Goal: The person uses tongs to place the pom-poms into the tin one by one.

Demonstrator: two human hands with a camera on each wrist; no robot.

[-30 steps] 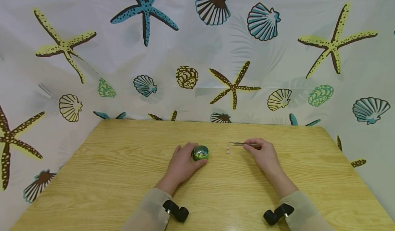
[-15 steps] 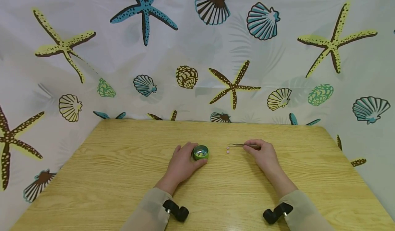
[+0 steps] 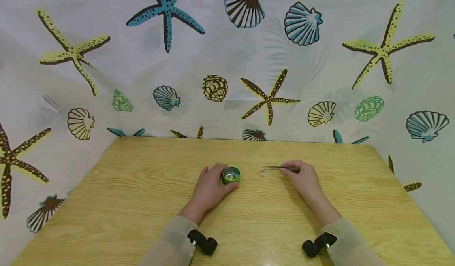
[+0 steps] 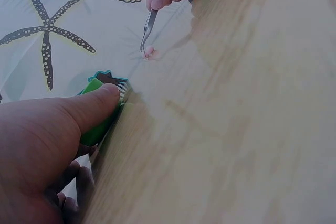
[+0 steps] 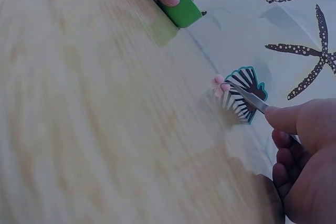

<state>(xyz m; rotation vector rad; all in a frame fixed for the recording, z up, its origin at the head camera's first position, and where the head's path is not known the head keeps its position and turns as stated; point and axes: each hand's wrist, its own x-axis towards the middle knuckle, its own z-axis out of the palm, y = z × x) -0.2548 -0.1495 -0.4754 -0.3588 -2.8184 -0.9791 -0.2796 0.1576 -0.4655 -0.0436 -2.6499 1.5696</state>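
Observation:
My left hand [image 3: 210, 189] holds a small round green cup [image 3: 232, 182], fingers and thumb around its sides. Several small pale, yellow and blue pieces lie inside the cup. To the right, my right hand [image 3: 306, 178] pinches metal tweezers [image 3: 279, 167] with bent tips pointing left. Two tiny pink pieces [image 3: 262, 174] sit close together on the table between the cup and the right hand. In the right wrist view the tweezers [image 5: 247, 97] reach the pink pieces [image 5: 218, 83]; whether the tips grip one, I cannot tell.
Both hands work over a light wooden table [image 3: 142, 202]. A white cloth [image 3: 234, 60] printed with starfish and shells stands behind the table and along its sides. Black wrist mounts [image 3: 202, 242] sit on both beige sleeves.
The tweezers' tips have shifted slightly down onto the farther pink piece, and the gap between their arms looks narrower. My left hand and the cup have stayed in place.

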